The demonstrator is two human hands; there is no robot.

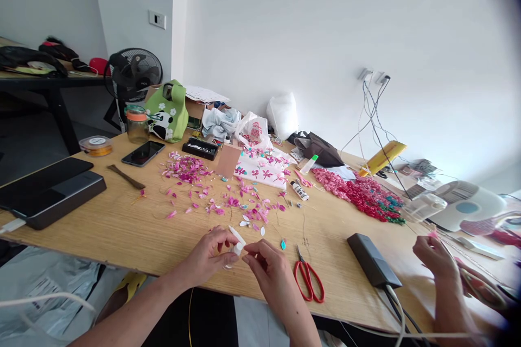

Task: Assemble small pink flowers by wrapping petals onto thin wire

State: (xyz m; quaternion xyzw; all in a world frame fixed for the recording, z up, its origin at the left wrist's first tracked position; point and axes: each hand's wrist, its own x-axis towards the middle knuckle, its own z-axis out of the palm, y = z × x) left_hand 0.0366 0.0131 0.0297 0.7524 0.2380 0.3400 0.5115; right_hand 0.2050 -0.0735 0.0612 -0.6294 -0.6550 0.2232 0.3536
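Note:
Over the table's front edge, my left hand (214, 253) is closed around a small white tube (237, 236) with a rounded white end; its exact kind is unclear. My right hand (268, 265) touches or nearly touches that white end, its thumb and index finger pinched together. Whatever those fingertips hold is too small to make out. Red-handled scissors (309, 282) lie just right of my right hand. Loose pink petals (260, 210) are scattered beyond both hands, with white petals (262, 231) and a teal leaf (283, 244) closer in.
A petal heap (187, 169), a black box (200, 148) and a white glue tube (299, 190) lie farther back. Red and pink flower strands (362, 195) spread at right, behind a dark power brick (372, 259). Another person's hand (437, 257) works at far right. Phones and a jar (137, 128) stand left.

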